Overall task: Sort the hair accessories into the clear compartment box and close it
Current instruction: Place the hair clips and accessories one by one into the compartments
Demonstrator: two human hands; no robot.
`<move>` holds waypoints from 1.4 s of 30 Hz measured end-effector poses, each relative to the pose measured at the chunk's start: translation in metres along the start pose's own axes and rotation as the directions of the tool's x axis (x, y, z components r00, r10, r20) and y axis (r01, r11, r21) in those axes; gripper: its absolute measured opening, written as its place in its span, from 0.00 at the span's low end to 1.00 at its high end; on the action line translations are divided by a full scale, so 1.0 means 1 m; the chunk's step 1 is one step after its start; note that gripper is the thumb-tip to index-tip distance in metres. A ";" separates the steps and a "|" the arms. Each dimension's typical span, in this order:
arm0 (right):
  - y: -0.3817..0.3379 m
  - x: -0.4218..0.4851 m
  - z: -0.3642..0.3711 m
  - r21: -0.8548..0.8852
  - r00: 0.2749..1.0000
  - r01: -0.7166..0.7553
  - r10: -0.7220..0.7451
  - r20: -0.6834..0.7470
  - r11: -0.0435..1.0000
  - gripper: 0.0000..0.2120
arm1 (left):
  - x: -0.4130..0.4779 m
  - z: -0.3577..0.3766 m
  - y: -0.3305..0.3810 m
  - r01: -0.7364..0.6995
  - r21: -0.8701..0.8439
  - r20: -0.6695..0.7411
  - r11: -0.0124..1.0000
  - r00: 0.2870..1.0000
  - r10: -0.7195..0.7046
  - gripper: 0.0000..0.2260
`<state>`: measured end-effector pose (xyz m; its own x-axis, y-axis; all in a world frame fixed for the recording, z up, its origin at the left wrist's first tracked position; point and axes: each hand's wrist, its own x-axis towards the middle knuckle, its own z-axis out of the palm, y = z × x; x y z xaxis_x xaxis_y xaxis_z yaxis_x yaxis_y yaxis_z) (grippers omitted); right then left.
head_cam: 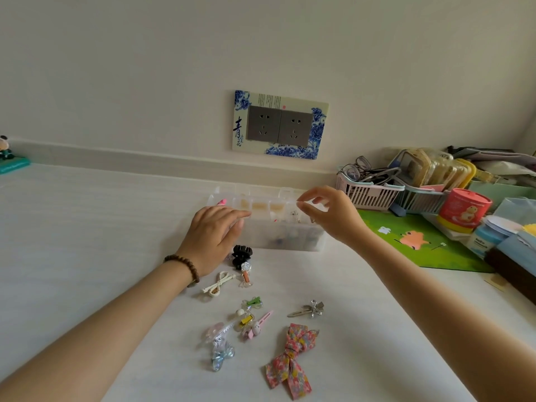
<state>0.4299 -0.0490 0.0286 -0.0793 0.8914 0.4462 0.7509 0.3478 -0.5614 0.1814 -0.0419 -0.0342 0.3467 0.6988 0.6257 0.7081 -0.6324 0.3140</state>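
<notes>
Hovering over the clear box (290, 242) (lid open), both hands (213, 236) flank its near edge.

My white tabletop (87, 227) carries the clear plastic compartment box (285, 237) at the far middle, loose hair clips nearer me, a floral fabric bow (291, 359) nearest, and a green cartoon mat (417, 242) on the right.

Double wall socket (280, 124) sat in a blue-and-white flowered frame. On the white tabletop (87, 227), right side: pink basket (367, 194) holding eyeglasses (358, 166), green cartoon mat (417, 242), red and yellow canister (463, 209). Far left: small figurine (5, 150) on a teal base.
</notes>
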 end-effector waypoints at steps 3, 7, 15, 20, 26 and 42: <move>-0.016 -0.027 -0.001 0.150 0.980 0.029 -0.058 0.193 0.988 0.05 | 0.000 0.000 0.000 0.008 0.000 0.008 1.000 1.000 -0.008 0.24; -0.029 -0.051 0.020 0.142 0.910 0.038 -0.093 0.404 0.989 0.08 | 0.000 -0.001 -0.001 0.000 0.000 0.008 1.000 1.000 0.000 0.22; -0.042 -0.051 0.067 0.069 0.893 -0.013 -0.019 0.450 0.998 0.18 | 0.000 -0.010 -0.008 0.009 -0.133 -0.005 0.991 1.000 -0.010 0.21; -0.044 -0.052 0.070 0.099 0.894 -0.005 -0.040 0.446 0.995 0.15 | 0.000 -0.008 -0.010 0.011 -0.122 0.007 0.992 1.000 -0.010 0.22; -0.043 -0.055 0.068 0.157 0.896 0.007 -0.076 0.438 0.988 0.11 | 0.002 -0.008 -0.012 0.010 -0.135 -0.014 0.991 1.000 -0.012 0.22; -0.046 -0.020 0.032 0.389 0.977 -0.085 -0.001 0.214 0.918 0.08 | 0.003 -0.006 -0.013 -0.004 -0.101 -0.022 0.995 1.000 0.002 0.21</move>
<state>0.3758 -0.0736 0.0237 -0.2185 0.9327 0.2868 0.4409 0.3566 -0.8237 0.1695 -0.0335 -0.0325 0.3345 0.6904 0.6414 0.6413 -0.6655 0.3819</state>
